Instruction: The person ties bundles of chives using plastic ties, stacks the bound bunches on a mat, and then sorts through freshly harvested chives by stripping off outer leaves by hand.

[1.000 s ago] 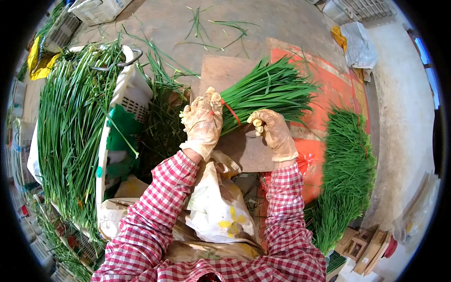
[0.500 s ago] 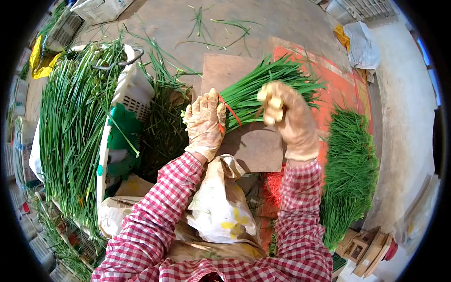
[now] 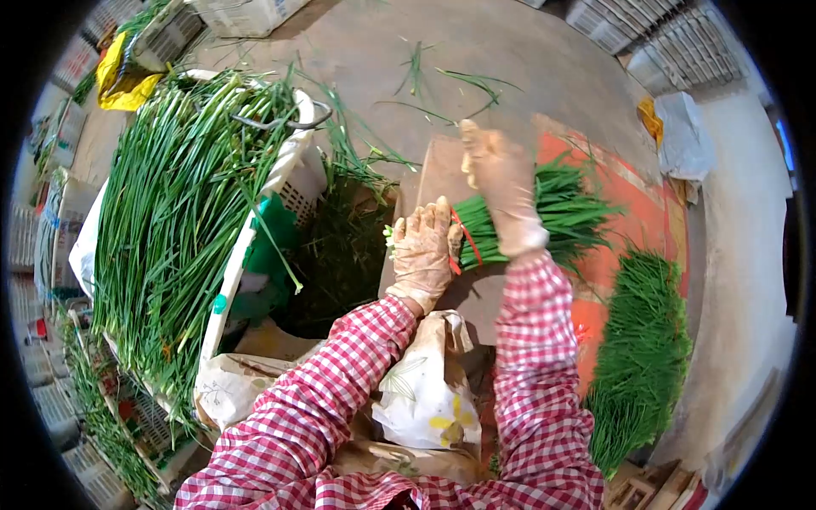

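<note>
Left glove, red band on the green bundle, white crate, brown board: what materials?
Left glove: probably thin rubber or plastic; wrinkled, stained.
Red band: perhaps plastic or elastic; narrow, bright strip, too small to settle.
White crate: likely moulded plastic; stiff rim, pierced wall.
Brown board: wood or cardboard, can't tell; flat, matt face.

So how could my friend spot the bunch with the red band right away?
Find the big white crate on the left of the picture, heaped with long green leaves. To its right is a brown board, with the green bunch lying over it. The person's left hand covers one end, and a bright red band crosses it, unlike the heaped leaves.
</note>
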A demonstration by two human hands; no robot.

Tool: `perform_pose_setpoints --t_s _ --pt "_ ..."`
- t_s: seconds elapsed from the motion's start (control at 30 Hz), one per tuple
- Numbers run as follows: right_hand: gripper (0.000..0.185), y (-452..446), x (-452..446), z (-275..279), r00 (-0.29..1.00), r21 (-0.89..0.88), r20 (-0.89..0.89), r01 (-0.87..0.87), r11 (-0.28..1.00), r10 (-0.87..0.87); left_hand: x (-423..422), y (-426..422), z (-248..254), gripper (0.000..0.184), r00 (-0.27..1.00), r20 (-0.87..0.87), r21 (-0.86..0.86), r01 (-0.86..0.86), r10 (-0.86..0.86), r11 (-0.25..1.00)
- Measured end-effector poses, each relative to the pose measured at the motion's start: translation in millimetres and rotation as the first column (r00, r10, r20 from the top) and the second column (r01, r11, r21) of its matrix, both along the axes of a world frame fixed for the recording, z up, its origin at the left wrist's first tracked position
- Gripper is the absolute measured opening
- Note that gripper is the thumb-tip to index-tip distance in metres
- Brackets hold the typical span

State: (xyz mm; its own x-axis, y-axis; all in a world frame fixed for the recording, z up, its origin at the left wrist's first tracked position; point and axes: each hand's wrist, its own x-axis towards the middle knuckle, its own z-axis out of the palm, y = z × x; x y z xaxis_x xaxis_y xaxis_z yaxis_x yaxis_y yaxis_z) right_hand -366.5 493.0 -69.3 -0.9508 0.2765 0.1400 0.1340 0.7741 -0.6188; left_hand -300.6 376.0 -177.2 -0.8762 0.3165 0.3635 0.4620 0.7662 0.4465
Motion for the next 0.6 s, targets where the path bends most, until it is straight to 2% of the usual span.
perform_pose_setpoints --t_s 0.03,0.07,0.1,0.13,0.23,0.3,0.33,0.4,0.43,0.47,0.5,0.53,0.57,0.6 --pt "0.046 7 20 19 0.993 -0.183 0.065 0.111 0.977 -0.101 0 -1 0 0.043 1.0 -0.012 -0.015 -0.001 0.001 1.0" --pt "0.037 10 43 26 0.969 -0.375 -0.14 0.141 0.916 -0.206 0 -2 1 0.043 1.0 -0.025 -0.029 -0.001 0.0 1.0" --pt "0.032 15 64 38 0.945 -0.488 -0.096 0.23 0.842 -0.313 -2 -1 4 0.042 1.0 -0.002 -0.048 0.008 -0.008 0.999" --pt "0.034 27 87 39 0.953 -0.41 -0.12 0.207 0.888 -0.278 -4 -3 11 0.04 0.999 0.03 -0.04 0.022 -0.021 0.999" --pt "0.035 45 150 16 0.939 -0.484 -0.099 0.245 0.84 -0.331 -5 2 20 0.037 0.995 0.069 0.023 0.069 -0.071 0.997" --pt "0.036 45 176 -21 0.957 -0.649 0.143 0.283 0.707 -0.252 -10 2 22 0.037 0.993 0.059 0.085 0.097 -0.102 0.992" --pt "0.033 43 186 -32 0.948 -0.709 0.283 0.309 0.634 -0.146 -13 2 24 0.039 0.988 0.08 0.133 0.121 -0.133 0.984" --pt "0.039 48 202 -104 0.963 -0.923 0.265 0.24 0.301 0.043 -22 3 53 0.042 0.897 0.419 0.044 0.133 -0.139 0.99" --pt "0.039 43 198 -98 0.963 -0.925 0.266 0.244 0.29 0.039 -28 2 55 0.045 0.874 0.444 0.127 0.156 -0.197 0.979" --pt "0.05 34 186 -81 0.913 -0.854 0.406 0.388 0.347 -0.022 -35 -1 57 0.046 0.834 0.467 0.171 0.241 -0.294 0.955" --pt "0.062 31 177 -70 0.842 -0.758 0.532 0.52 0.393 -0.089 -44 -2 40 0.047 0.832 0.315 0.3 0.369 -0.457 0.879" --pt "0.062 33 172 -67 0.84 -0.76 0.535 0.524 0.384 -0.088 -51 -1 24 0.05 0.796 0.139 0.403 0.498 -0.589 0.768" --pt "0.068 36 167 -66 0.825 -0.748 0.535 0.563 0.353 -0.183 -53 4 40 0.05 0.793 0.146 0.4 0.499 -0.591 0.769" --pt "0.075 40 162 -67 0.801 -0.735 0.532 0.598 0.318 -0.276 -54 10 57 0.052 0.742 0.342 0.277 0.507 -0.577 0.816"
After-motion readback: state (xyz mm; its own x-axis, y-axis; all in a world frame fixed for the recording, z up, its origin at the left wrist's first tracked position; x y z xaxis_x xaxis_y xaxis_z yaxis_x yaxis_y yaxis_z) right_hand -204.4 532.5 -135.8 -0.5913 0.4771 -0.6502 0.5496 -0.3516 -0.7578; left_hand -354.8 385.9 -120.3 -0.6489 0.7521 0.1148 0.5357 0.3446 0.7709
